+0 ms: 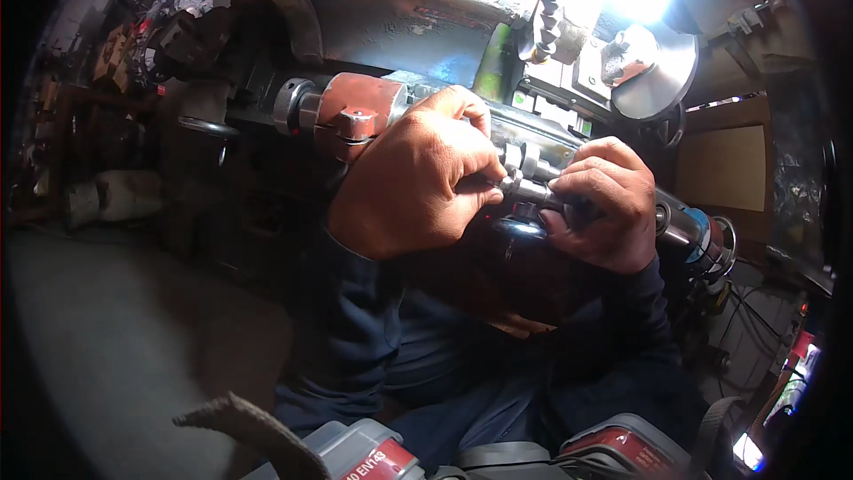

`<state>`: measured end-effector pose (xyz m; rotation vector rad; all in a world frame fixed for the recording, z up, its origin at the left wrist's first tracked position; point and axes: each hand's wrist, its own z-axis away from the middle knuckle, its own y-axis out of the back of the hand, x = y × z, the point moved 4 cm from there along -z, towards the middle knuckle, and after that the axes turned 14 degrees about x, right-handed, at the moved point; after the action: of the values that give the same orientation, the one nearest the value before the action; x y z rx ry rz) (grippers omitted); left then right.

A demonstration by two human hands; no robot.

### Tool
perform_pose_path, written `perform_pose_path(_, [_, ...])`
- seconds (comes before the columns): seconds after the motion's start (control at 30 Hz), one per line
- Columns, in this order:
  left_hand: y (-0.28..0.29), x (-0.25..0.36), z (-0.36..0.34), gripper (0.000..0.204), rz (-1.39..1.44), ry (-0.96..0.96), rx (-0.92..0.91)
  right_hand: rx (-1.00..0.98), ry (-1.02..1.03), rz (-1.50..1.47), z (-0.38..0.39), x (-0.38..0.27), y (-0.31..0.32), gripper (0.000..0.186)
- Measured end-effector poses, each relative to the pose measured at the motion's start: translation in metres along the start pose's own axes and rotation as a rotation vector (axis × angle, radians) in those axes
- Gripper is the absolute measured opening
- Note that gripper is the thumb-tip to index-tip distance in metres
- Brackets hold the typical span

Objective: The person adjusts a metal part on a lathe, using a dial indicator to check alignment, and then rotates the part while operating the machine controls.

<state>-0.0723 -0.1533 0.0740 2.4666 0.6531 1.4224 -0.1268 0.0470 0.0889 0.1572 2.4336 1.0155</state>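
left hand (413, 180) pinches the left end of a small metal shaft (533, 191), right of the frame's centre; right hand (615, 203), fingers curled, grips its other end.

Shaft (535, 190) — between both hands (422, 180)

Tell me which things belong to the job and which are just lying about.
Seemingly in the job:
left hand
right hand
metal part, at both hands' fingertips
red block, beside the left hand

Seemingly just about:
tan panel
pale bundle
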Motion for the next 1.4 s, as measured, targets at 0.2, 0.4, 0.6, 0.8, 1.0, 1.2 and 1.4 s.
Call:
perform_pose_path(0.2, [0.0035, 0.0031, 0.0007, 0.021, -0.016, 0.017, -0.013, 0.005, 0.012, -0.007, -0.0001, -0.0005, -0.0009, 0.034])
perform_pose_path(0.4, [0.0052, 0.0029, 0.0020, 0.021, -0.022, 0.026, -0.018, -0.009, 0.013, 0.002, -0.0020, -0.0029, -0.0010, 0.033])
perform_pose_path(0.6, [0.0007, -0.0009, 0.0005, 0.020, 0.004, 0.016, -0.024, -0.011, 0.002, 0.016, 0.0015, 0.0005, -0.0012, 0.033])
perform_pose_path(0.8, [0.0026, 0.0016, 0.0004, 0.020, 0.007, 0.016, -0.009, -0.003, 0.003, 0.016, 0.0010, -0.0002, -0.0006, 0.032])
perform_pose_path(1.0, [0.0005, 0.0009, -0.0012, 0.019, 0.013, 0.009, -0.023, -0.001, -0.009, 0.005, 0.0021, 0.0010, 0.0006, 0.032])
perform_pose_path(1.2, [0.0017, 0.0011, 0.0004, 0.018, 0.024, 0.041, -0.019, 0.002, -0.005, -0.002, 0.0014, 0.0003, -0.0007, 0.033])
perform_pose_path(1.4, [0.0010, 0.0005, 0.0003, 0.017, 0.030, 0.067, -0.026, -0.005, -0.011, 0.003, 0.0017, 0.0007, -0.0006, 0.032])
